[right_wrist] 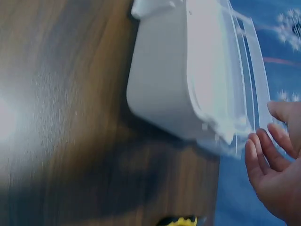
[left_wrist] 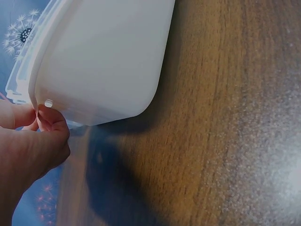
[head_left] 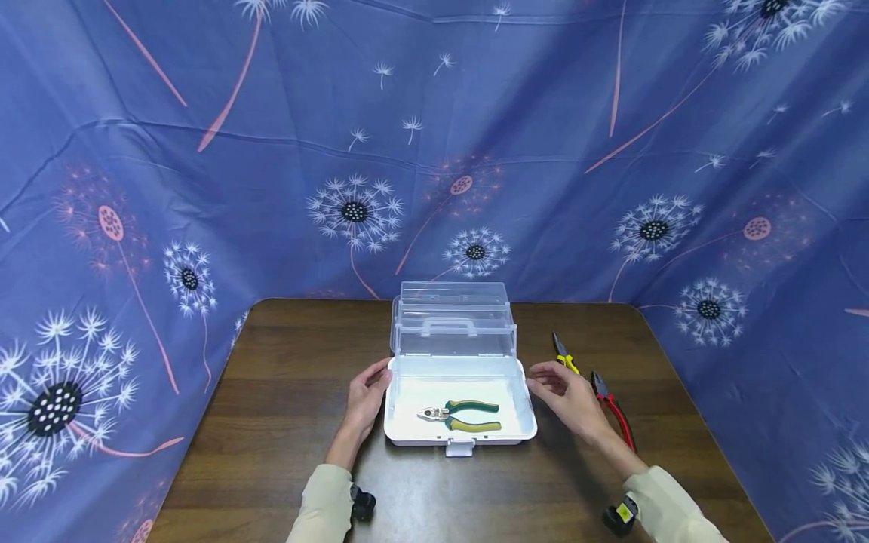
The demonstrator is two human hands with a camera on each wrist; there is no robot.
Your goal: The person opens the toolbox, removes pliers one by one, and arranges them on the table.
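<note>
A white tool box (head_left: 410,440) stands on the table with its clear lid (head_left: 455,345) raised at the back. Inside lie combination pliers (head_left: 446,414) with green and yellow handles, jaws pointing left. At the box's left rear corner my left hand (head_left: 364,400) pinches the rim between thumb and finger, as the left wrist view shows. My right hand (head_left: 570,396) is beside the right rear corner, fingers loosely bent and holding nothing. In the right wrist view that hand (right_wrist: 280,174) appears close to the lid's edge; whether it touches is unclear.
Yellow-handled needle-nose pliers (head_left: 569,364) and red-handled pliers (head_left: 619,418) lie right of the box, partly behind my right hand and forearm. The brown wooden table (head_left: 292,377) ends at a blue dandelion-print cloth (head_left: 271,211) behind it. A white latch (head_left: 459,449) hangs at the box front.
</note>
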